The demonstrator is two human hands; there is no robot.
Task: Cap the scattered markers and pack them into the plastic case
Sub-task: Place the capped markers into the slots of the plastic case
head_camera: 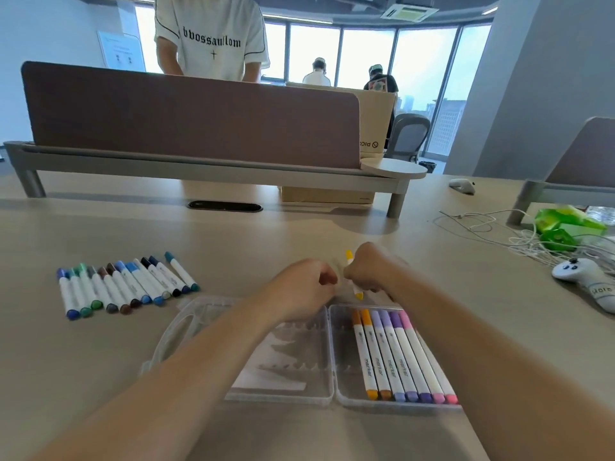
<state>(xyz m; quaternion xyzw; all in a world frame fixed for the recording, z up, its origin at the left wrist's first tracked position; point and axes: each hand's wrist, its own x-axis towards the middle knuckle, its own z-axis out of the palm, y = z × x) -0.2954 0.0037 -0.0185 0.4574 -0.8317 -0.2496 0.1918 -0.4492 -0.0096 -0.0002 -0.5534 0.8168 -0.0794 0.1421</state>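
Right hand [369, 271]: fist wrapped round a white marker with yellow caps [358, 295], held near upright just beyond the case.
Left hand [306, 284]: fingers curled beside that marker; any grip cannot be told.
Clear plastic case [331, 354]: open on the beige table [100, 377], its right half holding a row of orange, purple and pink markers [396, 357].
Loose blue, green and brown markers [126, 287]: lined up on the table to the left.

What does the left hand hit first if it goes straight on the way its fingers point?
Most likely the yellow marker gripped in the right hand. The left hand points rightward toward it, with only a small gap between them. Depth is unclear from this one view.
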